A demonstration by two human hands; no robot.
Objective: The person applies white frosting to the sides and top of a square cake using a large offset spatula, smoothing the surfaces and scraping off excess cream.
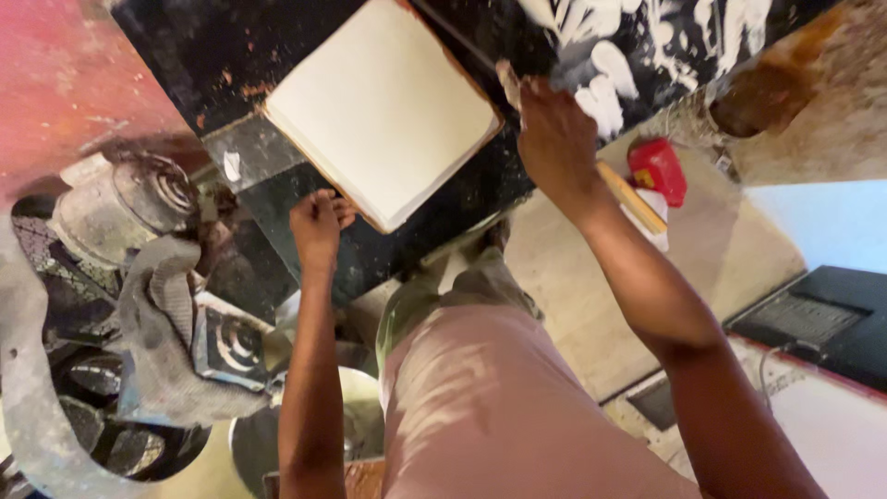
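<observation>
A pale cream square board (383, 106) with an orange-brown edge lies tilted on a black work surface (231, 55) smeared with white. My left hand (317, 225) touches the board's near-left edge with curled fingers. My right hand (552, 134) sits at the board's right corner, fingers closed around a small pale tool whose shape I cannot make out. My legs in light trousers fill the lower middle.
A red container (658, 169) and a wooden stick (632, 197) lie on the concrete floor to the right. A grey cloth (166, 323) hangs over dark machine parts at the left. A black device (813, 319) sits at the right edge.
</observation>
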